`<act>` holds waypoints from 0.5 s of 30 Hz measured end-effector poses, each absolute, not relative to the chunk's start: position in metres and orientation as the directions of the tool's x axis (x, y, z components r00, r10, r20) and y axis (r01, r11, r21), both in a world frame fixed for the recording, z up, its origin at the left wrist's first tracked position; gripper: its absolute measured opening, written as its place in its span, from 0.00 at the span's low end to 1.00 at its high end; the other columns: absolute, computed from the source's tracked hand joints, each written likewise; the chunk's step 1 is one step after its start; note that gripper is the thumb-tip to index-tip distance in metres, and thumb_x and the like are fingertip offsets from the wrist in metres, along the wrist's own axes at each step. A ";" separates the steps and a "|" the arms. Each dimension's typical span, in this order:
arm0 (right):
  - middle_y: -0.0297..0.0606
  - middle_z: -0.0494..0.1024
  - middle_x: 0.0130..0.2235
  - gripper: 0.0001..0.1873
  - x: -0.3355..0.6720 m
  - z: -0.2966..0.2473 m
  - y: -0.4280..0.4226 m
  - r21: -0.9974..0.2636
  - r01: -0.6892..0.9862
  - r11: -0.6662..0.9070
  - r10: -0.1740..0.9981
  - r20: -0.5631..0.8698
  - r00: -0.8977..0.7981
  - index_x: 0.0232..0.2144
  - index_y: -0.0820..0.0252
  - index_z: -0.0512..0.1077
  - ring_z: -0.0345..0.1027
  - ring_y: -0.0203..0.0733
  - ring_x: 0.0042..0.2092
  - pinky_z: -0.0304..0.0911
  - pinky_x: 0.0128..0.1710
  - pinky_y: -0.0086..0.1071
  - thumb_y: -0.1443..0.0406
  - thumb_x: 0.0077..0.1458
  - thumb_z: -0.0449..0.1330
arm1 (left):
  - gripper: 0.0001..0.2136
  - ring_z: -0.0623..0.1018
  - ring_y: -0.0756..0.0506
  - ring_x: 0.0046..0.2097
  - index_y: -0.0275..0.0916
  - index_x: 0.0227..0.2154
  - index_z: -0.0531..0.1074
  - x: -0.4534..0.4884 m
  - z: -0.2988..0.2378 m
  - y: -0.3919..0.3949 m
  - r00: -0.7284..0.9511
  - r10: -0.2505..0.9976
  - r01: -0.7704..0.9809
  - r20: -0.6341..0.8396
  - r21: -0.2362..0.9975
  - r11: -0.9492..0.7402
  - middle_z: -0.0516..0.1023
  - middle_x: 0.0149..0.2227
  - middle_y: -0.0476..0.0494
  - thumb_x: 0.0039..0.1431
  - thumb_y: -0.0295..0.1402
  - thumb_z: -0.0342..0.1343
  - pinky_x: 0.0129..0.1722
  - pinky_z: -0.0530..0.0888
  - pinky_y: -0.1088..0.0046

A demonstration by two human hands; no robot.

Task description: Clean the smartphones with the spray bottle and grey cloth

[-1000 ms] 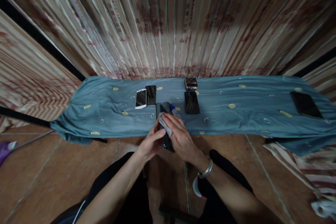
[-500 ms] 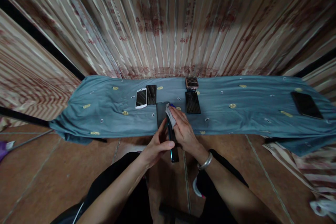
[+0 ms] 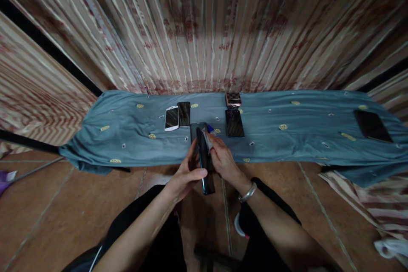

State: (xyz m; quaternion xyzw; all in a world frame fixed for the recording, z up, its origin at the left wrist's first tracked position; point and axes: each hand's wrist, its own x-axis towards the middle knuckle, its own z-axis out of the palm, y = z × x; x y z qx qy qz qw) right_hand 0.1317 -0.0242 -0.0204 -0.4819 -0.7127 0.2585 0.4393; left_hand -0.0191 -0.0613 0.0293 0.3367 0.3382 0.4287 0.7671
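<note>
Fingers (image 3: pixel 215 148) of right hand (image 3: pixel 224 162) hide most of cloth (image 3: pixel 207 140) against phone (image 3: pixel 204 168).

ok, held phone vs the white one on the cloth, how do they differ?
Body: held phone dark, white phone white-framed. Pose: held phone on edge in left hand, right hand pressing a wipe to it; white phone flat on the blue cloth, untouched. Both are slim slab phones.

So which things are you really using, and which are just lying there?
In use: dark phone, gripped by the left hand; small rag, held against it by the right hand.
Lying about, on the blue sheet: white phone, black phone beside it, middle phone, far-right phone.
</note>
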 end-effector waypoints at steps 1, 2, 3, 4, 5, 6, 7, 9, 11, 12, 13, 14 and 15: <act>0.46 0.69 0.62 0.30 0.132 -0.020 -0.024 -0.793 0.463 0.396 0.917 0.369 -0.151 0.64 0.60 0.61 0.61 0.45 0.64 0.55 0.66 0.50 0.71 0.60 0.44 | 0.51 0.67 0.36 0.64 0.51 0.67 0.54 -0.019 0.030 -0.061 0.396 0.887 -0.427 -0.238 0.807 0.408 0.69 0.62 0.42 0.38 0.36 0.73 0.64 0.63 0.61; 0.46 0.69 0.62 0.30 0.131 -0.020 -0.025 -0.791 0.467 0.395 0.917 0.367 -0.154 0.64 0.61 0.61 0.61 0.46 0.64 0.55 0.65 0.50 0.71 0.60 0.44 | 0.52 0.68 0.36 0.64 0.51 0.67 0.54 -0.019 0.030 -0.061 0.388 0.888 -0.426 -0.248 0.806 0.411 0.70 0.62 0.42 0.37 0.36 0.73 0.64 0.63 0.61; 0.47 0.69 0.62 0.30 0.131 -0.020 -0.025 -0.787 0.472 0.398 0.916 0.370 -0.156 0.64 0.62 0.61 0.61 0.46 0.63 0.56 0.65 0.50 0.71 0.60 0.44 | 0.53 0.68 0.36 0.63 0.50 0.67 0.54 -0.020 0.030 -0.060 0.380 0.889 -0.426 -0.255 0.805 0.413 0.70 0.62 0.42 0.37 0.36 0.73 0.63 0.63 0.61; 0.47 0.70 0.62 0.30 0.131 -0.020 -0.026 -0.779 0.478 0.405 0.913 0.375 -0.163 0.64 0.62 0.61 0.62 0.46 0.63 0.56 0.65 0.50 0.71 0.61 0.44 | 0.53 0.68 0.36 0.63 0.50 0.67 0.54 -0.020 0.030 -0.060 0.373 0.891 -0.427 -0.260 0.804 0.413 0.70 0.62 0.42 0.36 0.36 0.73 0.63 0.64 0.62; 0.46 0.70 0.61 0.30 0.130 -0.019 -0.027 -0.770 0.484 0.415 0.908 0.381 -0.173 0.64 0.61 0.62 0.62 0.46 0.62 0.56 0.65 0.50 0.71 0.61 0.44 | 0.53 0.69 0.36 0.63 0.50 0.67 0.54 -0.020 0.030 -0.059 0.362 0.894 -0.428 -0.263 0.805 0.410 0.70 0.61 0.42 0.36 0.36 0.73 0.63 0.64 0.62; 0.46 0.71 0.61 0.30 0.130 -0.019 -0.027 -0.760 0.490 0.426 0.904 0.387 -0.184 0.64 0.60 0.62 0.63 0.47 0.62 0.55 0.65 0.51 0.71 0.61 0.45 | 0.52 0.69 0.36 0.63 0.50 0.67 0.54 -0.021 0.029 -0.058 0.350 0.898 -0.429 -0.266 0.806 0.407 0.71 0.61 0.43 0.36 0.35 0.73 0.62 0.65 0.62; 0.46 0.71 0.60 0.29 0.129 -0.018 -0.028 -0.750 0.498 0.436 0.899 0.391 -0.198 0.64 0.60 0.62 0.63 0.47 0.62 0.55 0.65 0.51 0.71 0.61 0.45 | 0.52 0.69 0.36 0.62 0.50 0.67 0.55 -0.022 0.029 -0.058 0.338 0.901 -0.430 -0.271 0.807 0.404 0.71 0.61 0.43 0.37 0.35 0.73 0.61 0.66 0.63; 0.48 0.71 0.60 0.29 0.129 -0.017 -0.030 -0.728 0.512 0.456 0.889 0.397 -0.228 0.63 0.61 0.64 0.63 0.49 0.62 0.54 0.65 0.54 0.70 0.61 0.44 | 0.51 0.72 0.37 0.60 0.50 0.67 0.55 -0.024 0.028 -0.056 0.323 0.903 -0.432 -0.283 0.805 0.407 0.72 0.59 0.43 0.37 0.36 0.72 0.58 0.69 0.63; 0.49 0.71 0.60 0.29 0.128 -0.014 -0.032 -0.711 0.522 0.471 0.881 0.401 -0.250 0.62 0.62 0.65 0.63 0.51 0.62 0.54 0.64 0.56 0.70 0.61 0.44 | 0.51 0.74 0.38 0.57 0.50 0.67 0.54 -0.026 0.026 -0.054 0.314 0.905 -0.432 -0.287 0.806 0.405 0.74 0.58 0.44 0.38 0.36 0.72 0.55 0.71 0.64; 0.49 0.71 0.60 0.29 0.127 -0.013 -0.033 -0.706 0.521 0.480 0.877 0.405 -0.258 0.61 0.61 0.66 0.63 0.51 0.62 0.55 0.64 0.56 0.71 0.60 0.44 | 0.50 0.75 0.39 0.55 0.50 0.66 0.54 -0.027 0.025 -0.052 0.308 0.908 -0.432 -0.284 0.808 0.399 0.74 0.57 0.44 0.38 0.36 0.72 0.53 0.72 0.64; 0.47 0.72 0.60 0.29 0.127 -0.012 -0.034 -0.704 0.514 0.491 0.871 0.416 -0.262 0.61 0.60 0.66 0.63 0.50 0.61 0.57 0.63 0.55 0.71 0.60 0.44 | 0.49 0.76 0.40 0.54 0.50 0.66 0.55 -0.028 0.024 -0.051 0.299 0.912 -0.434 -0.281 0.811 0.392 0.74 0.56 0.44 0.39 0.36 0.71 0.52 0.72 0.65; 0.46 0.73 0.59 0.29 0.127 -0.011 -0.036 -0.702 0.502 0.504 0.863 0.429 -0.266 0.61 0.58 0.67 0.64 0.49 0.61 0.58 0.63 0.54 0.72 0.60 0.45 | 0.48 0.76 0.40 0.53 0.50 0.66 0.56 -0.029 0.023 -0.050 0.291 0.915 -0.436 -0.280 0.813 0.387 0.75 0.56 0.44 0.40 0.37 0.71 0.51 0.72 0.66; 0.44 0.73 0.59 0.29 0.126 -0.010 -0.038 -0.701 0.488 0.521 0.853 0.446 -0.269 0.61 0.56 0.67 0.64 0.48 0.60 0.59 0.62 0.52 0.73 0.60 0.45 | 0.47 0.76 0.41 0.52 0.49 0.65 0.57 -0.029 0.023 -0.049 0.284 0.917 -0.440 -0.281 0.812 0.385 0.76 0.54 0.44 0.40 0.37 0.71 0.50 0.72 0.67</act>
